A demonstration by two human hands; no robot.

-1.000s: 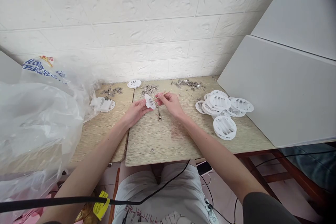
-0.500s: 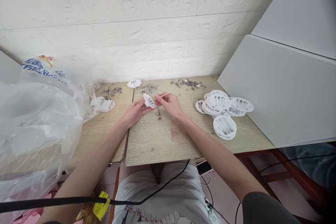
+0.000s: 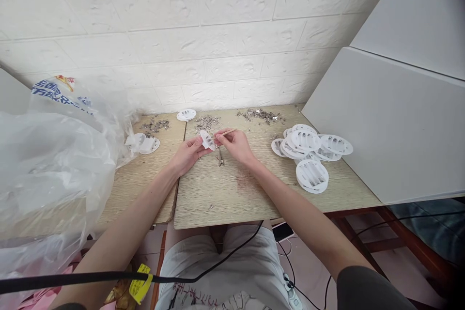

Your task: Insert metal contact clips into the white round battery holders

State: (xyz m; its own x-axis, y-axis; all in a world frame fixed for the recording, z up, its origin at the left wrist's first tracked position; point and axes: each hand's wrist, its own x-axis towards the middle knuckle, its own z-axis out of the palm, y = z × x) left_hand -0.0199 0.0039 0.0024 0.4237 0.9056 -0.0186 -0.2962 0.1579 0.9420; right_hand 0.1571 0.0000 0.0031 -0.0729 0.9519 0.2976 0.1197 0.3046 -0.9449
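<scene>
My left hand (image 3: 188, 155) is closed on the edge of a round white plastic battery holder (image 3: 207, 139), held tilted above the table with its slotted side toward my right hand. My right hand (image 3: 235, 146) pinches a thin pale stick (image 3: 230, 131), whose back end pokes out past the fingers. The tip of the stick is at the holder; its exact contact is too small to make out. Just below the fingers shows a slim metal piece (image 3: 221, 159), its kind unclear. Behind the hands is a pile of small silvery metal parts (image 3: 208, 123).
More white battery holders (image 3: 313, 175) are stacked at the right, others (image 3: 149, 145) lie left, and one (image 3: 186, 115) rests by the wall. Further metal-part piles (image 3: 262, 116) lie along the back. A plastic bag (image 3: 61, 164) covers the left side; a grey-white panel (image 3: 366, 131) stands right.
The battery holder in my left hand has tilted very slightly and shifted a little right. Both hands keep nearly the same place and hold.
</scene>
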